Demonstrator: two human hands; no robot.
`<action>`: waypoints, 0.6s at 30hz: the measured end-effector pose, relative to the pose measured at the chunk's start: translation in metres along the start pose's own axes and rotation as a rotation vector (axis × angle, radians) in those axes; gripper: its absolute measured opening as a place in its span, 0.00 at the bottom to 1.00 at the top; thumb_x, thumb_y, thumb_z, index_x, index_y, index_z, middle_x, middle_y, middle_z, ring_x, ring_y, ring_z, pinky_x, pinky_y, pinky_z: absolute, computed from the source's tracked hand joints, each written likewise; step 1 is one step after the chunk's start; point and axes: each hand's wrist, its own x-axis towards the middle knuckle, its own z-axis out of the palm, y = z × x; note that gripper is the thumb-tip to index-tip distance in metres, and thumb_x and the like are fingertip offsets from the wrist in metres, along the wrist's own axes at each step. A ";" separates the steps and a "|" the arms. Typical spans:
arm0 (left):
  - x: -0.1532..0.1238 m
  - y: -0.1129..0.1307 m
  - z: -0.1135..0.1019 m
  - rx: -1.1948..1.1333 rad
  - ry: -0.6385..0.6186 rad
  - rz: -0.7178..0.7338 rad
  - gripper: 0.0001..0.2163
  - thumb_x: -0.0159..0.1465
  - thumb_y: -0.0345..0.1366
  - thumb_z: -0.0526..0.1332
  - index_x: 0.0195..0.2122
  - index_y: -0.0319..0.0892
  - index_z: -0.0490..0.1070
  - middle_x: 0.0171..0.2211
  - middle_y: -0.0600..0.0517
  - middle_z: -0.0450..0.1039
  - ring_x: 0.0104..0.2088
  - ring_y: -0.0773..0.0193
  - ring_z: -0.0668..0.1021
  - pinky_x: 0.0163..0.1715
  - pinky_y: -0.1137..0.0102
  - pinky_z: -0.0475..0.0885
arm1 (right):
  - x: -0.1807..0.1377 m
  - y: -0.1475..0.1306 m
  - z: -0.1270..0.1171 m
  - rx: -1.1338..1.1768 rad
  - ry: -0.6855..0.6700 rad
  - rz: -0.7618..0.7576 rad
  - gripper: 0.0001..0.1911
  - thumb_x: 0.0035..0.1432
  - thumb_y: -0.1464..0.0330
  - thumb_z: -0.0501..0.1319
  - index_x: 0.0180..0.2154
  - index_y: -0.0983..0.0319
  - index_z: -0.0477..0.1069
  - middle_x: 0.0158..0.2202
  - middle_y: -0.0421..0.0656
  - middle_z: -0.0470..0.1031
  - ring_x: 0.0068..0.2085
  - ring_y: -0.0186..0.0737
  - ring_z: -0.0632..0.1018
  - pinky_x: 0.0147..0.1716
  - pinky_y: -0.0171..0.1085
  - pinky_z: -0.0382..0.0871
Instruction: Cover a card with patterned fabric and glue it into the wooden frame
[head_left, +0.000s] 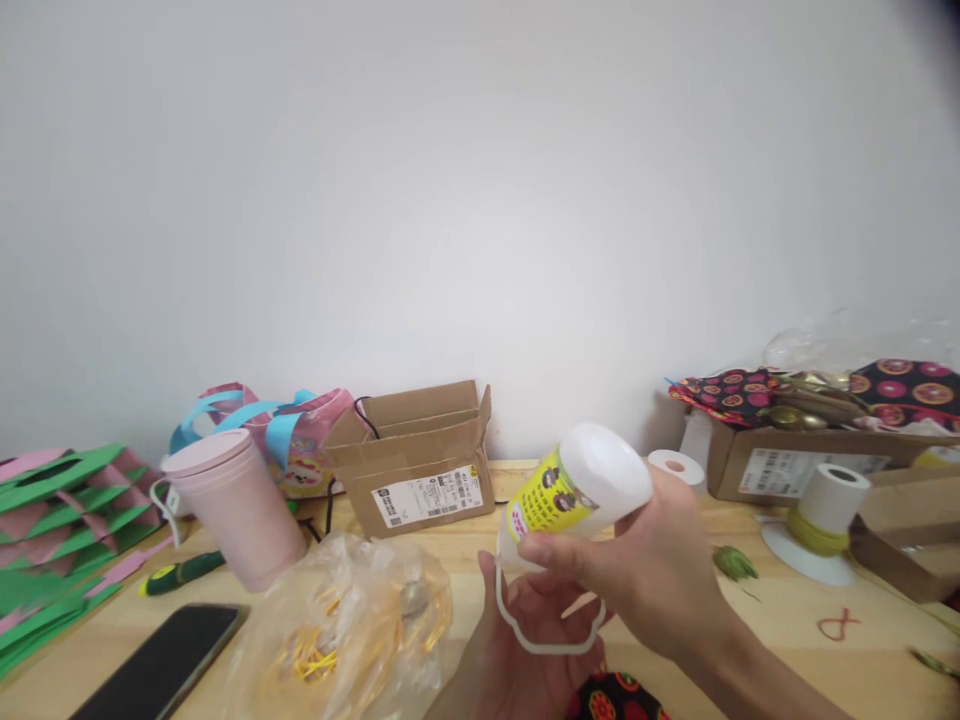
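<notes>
My right hand [656, 570] grips a white plastic jar [607, 475] with a yellow cartoon label. The jar is tipped over, its base up and its lower end toward my left hand. A thin white loop handle [555, 648] hangs from the lower end, across my left palm. Cupped beneath the jar, my left hand [536, 625] has its palm up and fingers apart. Whether anything lies in that palm is hidden by the jar and my right hand. Just below the hands, a piece of dark patterned fabric [619, 697] shows at the bottom edge.
Left on the wooden table are a phone [161, 665], a plastic bag of yellow bits [337, 640], a pink tumbler [236, 510], a green screwdriver [184, 572] and green-pink paper [75, 510]. Cardboard boxes [420, 470] stand behind. A yellow cord spool [821, 525] and red string [838, 625] lie right.
</notes>
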 end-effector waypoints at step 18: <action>-0.003 -0.004 -0.011 -0.099 -0.042 0.091 0.28 0.58 0.53 0.47 0.48 0.36 0.68 0.46 0.44 0.73 0.41 0.63 0.75 0.32 0.74 0.69 | -0.003 0.004 -0.002 0.093 -0.132 0.003 0.14 0.31 0.75 0.70 0.23 0.60 0.68 0.21 0.35 0.74 0.22 0.37 0.76 0.18 0.30 0.71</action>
